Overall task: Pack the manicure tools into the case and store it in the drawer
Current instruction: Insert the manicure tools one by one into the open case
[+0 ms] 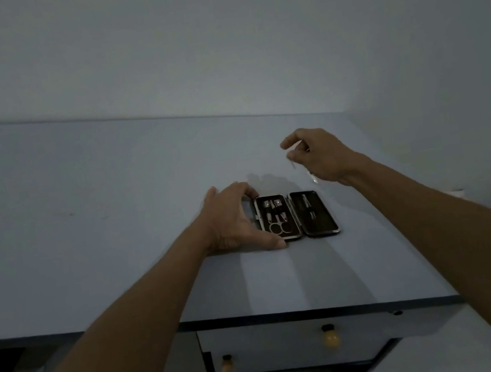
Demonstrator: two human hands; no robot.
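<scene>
A small dark manicure case (323,218) lies open flat on the pale desk top (117,238). Its left half holds scissors and clippers (276,216); its right half holds a slim metal tool (309,208). My left hand (233,220) rests on the desk against the case's left edge, thumb at its near corner, fingers curled round the far corner. My right hand (319,153) hovers above and behind the case, pinching a thin metal tool (293,163) between thumb and fingers; a second shiny tip (313,177) shows under the palm.
A drawer (279,346) with two round yellowish knobs (330,336) sits shut under the desk's front edge. A plain wall rises behind the desk and at the right. Dim clutter lies on the floor at the lower left.
</scene>
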